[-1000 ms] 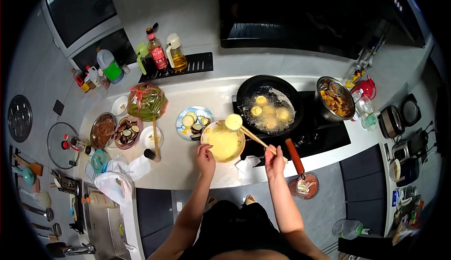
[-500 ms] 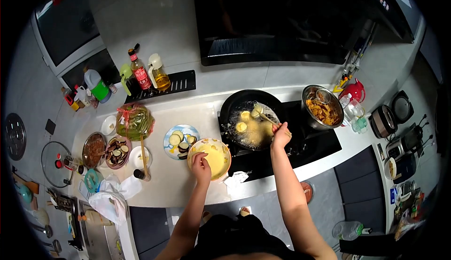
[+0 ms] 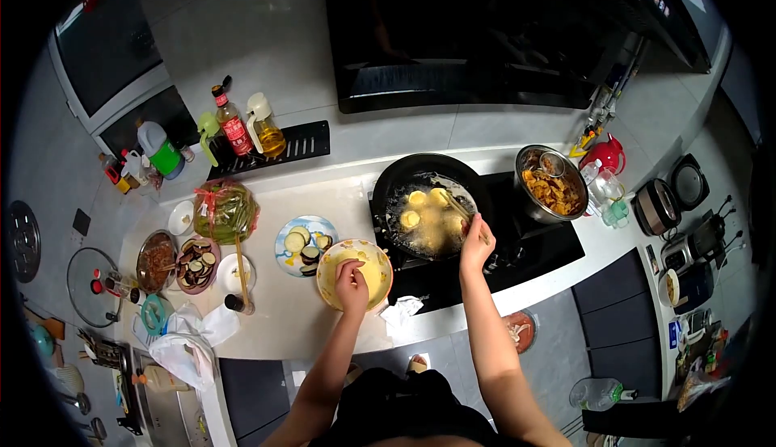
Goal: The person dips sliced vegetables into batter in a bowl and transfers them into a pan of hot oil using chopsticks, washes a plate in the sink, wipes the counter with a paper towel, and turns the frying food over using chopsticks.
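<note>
Chopsticks point(image 3: 459, 207) are gripped in my right hand point(image 3: 476, 245), their tips over the oil in the black wok point(image 3: 390, 179). Several battered yellow rounds point(image 3: 411, 219) float among the bubbles there. My left hand point(image 3: 351, 284) hangs over the patterned bowl of yellow batter point(image 3: 377, 272), its fingers curled; whether it touches the rim or holds anything cannot be made out. Left of the bowl lies a blue-edged plate point(image 3: 284, 239) with pale and dark-skinned eggplant slices point(image 3: 296, 242).
A metal pot of fried pieces point(image 3: 552, 191) stands right of the wok. Further left are a plate of eggplant point(image 3: 196, 263), a metal bowl of minced filling point(image 3: 153, 261), a bagged green vegetable point(image 3: 226, 213) and a white dish point(image 3: 229, 276). Crumpled tissue point(image 3: 402, 311) lies near the counter edge.
My right hand has moved from beside the batter bowl to the wok, and the coated round at the chopsticks went into the oil. My left hand has shifted over the bowl. The view has shifted.
</note>
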`<state>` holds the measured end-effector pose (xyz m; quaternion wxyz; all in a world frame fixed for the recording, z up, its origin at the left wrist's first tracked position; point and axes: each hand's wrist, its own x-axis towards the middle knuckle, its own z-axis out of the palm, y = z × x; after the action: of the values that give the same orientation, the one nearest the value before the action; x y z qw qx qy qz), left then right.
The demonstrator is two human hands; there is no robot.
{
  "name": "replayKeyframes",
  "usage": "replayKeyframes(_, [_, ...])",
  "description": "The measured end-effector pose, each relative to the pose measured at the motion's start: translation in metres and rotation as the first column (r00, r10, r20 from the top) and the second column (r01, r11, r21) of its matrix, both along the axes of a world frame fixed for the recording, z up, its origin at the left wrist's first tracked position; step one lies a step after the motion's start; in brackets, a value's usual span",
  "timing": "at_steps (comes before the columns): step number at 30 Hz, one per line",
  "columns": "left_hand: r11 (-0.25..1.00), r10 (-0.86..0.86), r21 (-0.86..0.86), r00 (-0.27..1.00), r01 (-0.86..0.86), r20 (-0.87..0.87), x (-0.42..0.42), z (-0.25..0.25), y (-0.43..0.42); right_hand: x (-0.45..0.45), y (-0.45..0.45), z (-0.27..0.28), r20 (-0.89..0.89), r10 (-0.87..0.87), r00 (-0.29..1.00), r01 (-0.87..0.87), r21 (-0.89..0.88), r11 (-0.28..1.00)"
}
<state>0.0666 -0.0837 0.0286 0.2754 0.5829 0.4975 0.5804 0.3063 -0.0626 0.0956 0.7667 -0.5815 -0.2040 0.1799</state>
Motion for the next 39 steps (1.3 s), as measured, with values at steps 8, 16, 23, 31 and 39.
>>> replayKeyframes(8, [0.995, 0.094, 0.023, 0.996, -0.094, 0.009, -0.042, -0.018, -0.002, -0.106, -0.056, 0.005, -0.146, 0.238, 0.960, -0.234, 0.047, 0.971])
replayKeyframes(16, [0.952, 0.204, -0.176, 0.946, -0.252, -0.252, -0.145, -0.059, 0.020, -0.196, -0.064, -0.047, -0.334, 0.317, 0.888, -0.352, -0.048, 0.935])
replayKeyframes(23, [0.881, -0.009, -0.403, 0.842, -0.249, -0.539, -0.165, -0.086, 0.107, -0.210, -0.072, -0.063, -0.320, 0.225, 0.920, -0.289, -0.165, 0.943])
replayKeyframes(31, [0.616, -0.186, -0.716, 0.823, -0.328, -0.536, -0.145, -0.085, 0.147, -0.202, -0.084, -0.074, -0.331, 0.145, 0.932, -0.220, -0.202, 0.954])
replayKeyframes(39, [0.939, -0.017, -0.333, 0.956, -0.085, -0.292, -0.118, -0.032, 0.105, -0.181, -0.091, -0.070, -0.278, 0.105, 0.955, -0.160, -0.180, 0.971])
